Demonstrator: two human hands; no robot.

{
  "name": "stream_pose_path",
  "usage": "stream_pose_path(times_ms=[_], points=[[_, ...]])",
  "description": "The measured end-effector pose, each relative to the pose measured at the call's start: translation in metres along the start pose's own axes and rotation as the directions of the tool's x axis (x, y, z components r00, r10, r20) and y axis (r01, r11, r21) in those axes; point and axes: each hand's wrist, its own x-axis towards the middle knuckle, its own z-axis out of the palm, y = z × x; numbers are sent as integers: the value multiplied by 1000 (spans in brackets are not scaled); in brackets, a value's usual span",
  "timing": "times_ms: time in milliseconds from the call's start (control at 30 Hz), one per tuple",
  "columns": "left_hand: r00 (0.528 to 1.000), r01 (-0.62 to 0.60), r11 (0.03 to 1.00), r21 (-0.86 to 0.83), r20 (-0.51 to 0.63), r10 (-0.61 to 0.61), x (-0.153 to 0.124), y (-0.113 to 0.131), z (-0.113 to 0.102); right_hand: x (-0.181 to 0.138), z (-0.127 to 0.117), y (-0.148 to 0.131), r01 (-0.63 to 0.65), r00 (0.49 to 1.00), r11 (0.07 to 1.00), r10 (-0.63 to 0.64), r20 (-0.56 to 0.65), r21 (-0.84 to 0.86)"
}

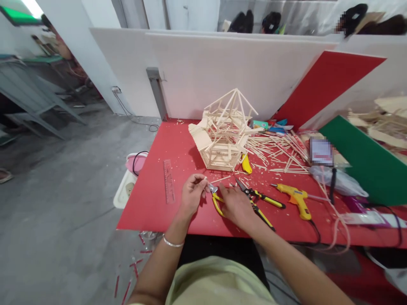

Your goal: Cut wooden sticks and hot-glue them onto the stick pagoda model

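My left hand [193, 192] is closed in a pinch, its fingertips right at the metal jaws of yellow-handled cutting pliers [218, 205]. What it pinches is too small to make out. Around the pliers' handles my right hand [237, 206] is closed, partly covering them. Just beyond both hands stands a many-sided model house frame [222, 146] of pale wooden sticks, with a pointed open roof frame. Beside my right hand lie larger black-and-yellow shears [265, 199], blades apart. A clear ruler [169, 181] lies to the left of my left hand.
On the red tabletop [146, 203] are a yellow glue gun [295, 198] with a cord, a pile of loose sticks [273, 148], a yellow-handled tool [246, 164] and a plastic bag [337, 180]. A green board [365, 163] leans at right. White boards [222, 76] stand behind.
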Motion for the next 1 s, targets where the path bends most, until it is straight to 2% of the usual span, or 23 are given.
stream_pose_path(times_ms=[133, 233, 300, 433, 567, 1000], points=[[1000, 1, 999, 33, -16, -1, -1, 5, -5, -10, -6, 19, -15, 995, 972, 37, -91, 236], [1000, 6, 997, 72, -2, -6, 0, 2, -6, -21, -16, 22, 55, 980, 899, 35, -196, 434], [1000, -4, 996, 88, 21, 2, 0, 0, -4, -26, -24, 19, 89, 971, 869, 32, -235, 487], [998, -20, 993, 119, 56, 14, 0, -3, 3, -30, -36, 13, 62, 981, 908, 21, -193, 415], [993, -34, 990, 140, 112, 18, -1, -6, 4, -31, -35, 15, 56, 983, 934, 10, -182, 352], [991, -3, 968, 251, 128, -30, -5, 2, 11, -37, -28, 22, 66, 985, 903, 10, -174, 424]])
